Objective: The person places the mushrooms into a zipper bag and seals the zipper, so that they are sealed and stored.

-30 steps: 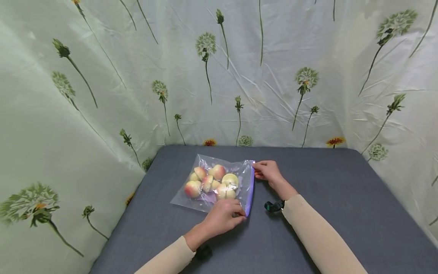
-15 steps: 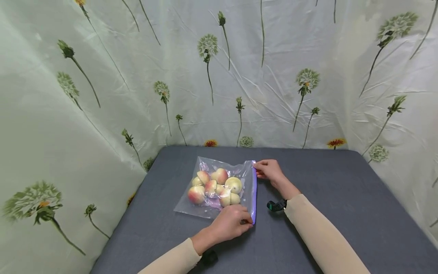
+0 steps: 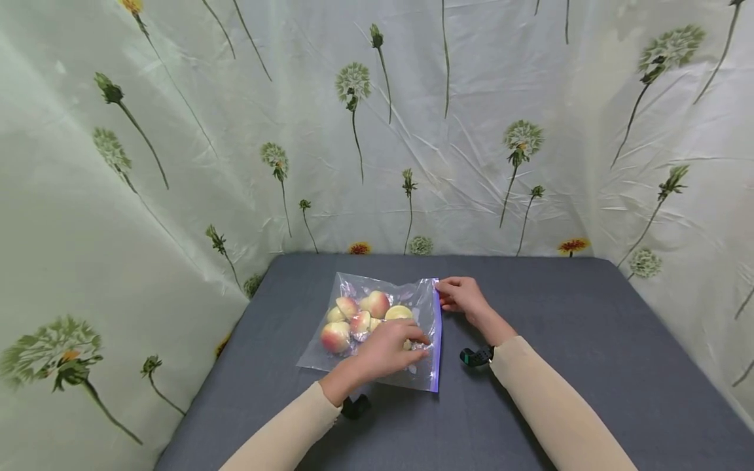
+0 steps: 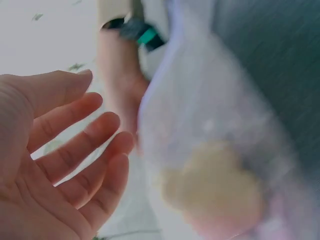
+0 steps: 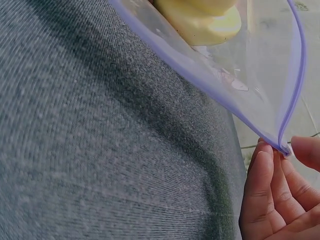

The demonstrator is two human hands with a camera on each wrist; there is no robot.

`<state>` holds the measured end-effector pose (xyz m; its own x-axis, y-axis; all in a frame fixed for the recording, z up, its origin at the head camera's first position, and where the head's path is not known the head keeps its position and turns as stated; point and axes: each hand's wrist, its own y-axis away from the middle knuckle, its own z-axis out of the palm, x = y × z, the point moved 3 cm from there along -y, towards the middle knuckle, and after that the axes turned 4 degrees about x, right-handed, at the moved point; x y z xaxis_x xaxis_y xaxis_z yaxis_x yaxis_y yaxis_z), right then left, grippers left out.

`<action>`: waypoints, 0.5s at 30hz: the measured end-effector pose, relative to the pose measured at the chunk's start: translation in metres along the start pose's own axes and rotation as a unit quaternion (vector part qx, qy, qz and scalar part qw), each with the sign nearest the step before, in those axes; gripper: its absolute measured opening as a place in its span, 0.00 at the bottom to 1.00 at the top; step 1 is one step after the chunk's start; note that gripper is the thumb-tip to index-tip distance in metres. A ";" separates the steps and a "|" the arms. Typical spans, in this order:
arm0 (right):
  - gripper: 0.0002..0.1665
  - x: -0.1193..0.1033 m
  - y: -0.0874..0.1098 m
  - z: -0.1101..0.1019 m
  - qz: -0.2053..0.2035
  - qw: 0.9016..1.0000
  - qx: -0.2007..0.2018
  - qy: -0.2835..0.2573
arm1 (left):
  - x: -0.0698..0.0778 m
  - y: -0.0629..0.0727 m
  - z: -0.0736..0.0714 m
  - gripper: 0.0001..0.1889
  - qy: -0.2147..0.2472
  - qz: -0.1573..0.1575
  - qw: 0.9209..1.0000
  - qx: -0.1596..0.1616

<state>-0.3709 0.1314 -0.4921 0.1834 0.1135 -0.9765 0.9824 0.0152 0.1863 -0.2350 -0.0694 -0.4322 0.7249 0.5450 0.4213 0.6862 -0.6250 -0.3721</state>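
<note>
A clear zip bag point(image 3: 421, 294) with a purple strip point(image 3: 436, 366) along its right side lies on the table, holding several whole and halved red-and-yellow fruits point(image 3: 336, 337) that look like peaches. My right hand point(image 3: 465, 297) pinches the far corner of the strip between thumb and fingers. In the right wrist view, two purple edges point(image 5: 200, 87) spread apart from that pinched corner. Over the near part of the bag, my left hand point(image 3: 389, 350) has loosely bent fingers with nothing between them. It hides some of the fruits in the head view.
Dark grey cloth covers the table point(image 3: 559, 327). A pale curtain point(image 3: 459, 131) printed with dandelions hangs behind and at both sides. Each wrist wears a black device, the right one point(image 3: 474, 356) and the left one point(image 3: 356, 407).
My left hand has let go of the strip's near corner and moved up and slightly left, over the bag. My right hand keeps its pinch at the far corner.
</note>
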 end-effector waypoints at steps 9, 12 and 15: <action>0.22 -0.001 0.001 -0.001 -0.008 1.000 0.011 0.008 | -0.028 -0.042 -0.033 0.11 0.006 -0.056 0.997 0.047; 0.22 0.000 0.000 -0.001 -0.008 1.000 0.014 0.003 | -0.039 -0.055 -0.035 0.13 0.009 -0.075 0.996 0.045; 0.22 0.001 0.000 -0.001 -0.010 1.000 0.012 0.000 | -0.050 -0.066 -0.035 0.14 0.021 -0.089 0.995 0.041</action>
<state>-0.3713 0.1327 -0.4928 0.1630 0.1128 -0.9802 0.9865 -0.0061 0.1634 -0.3185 -0.0752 -0.4000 0.5899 0.6180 0.5198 0.8071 -0.4718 -0.3550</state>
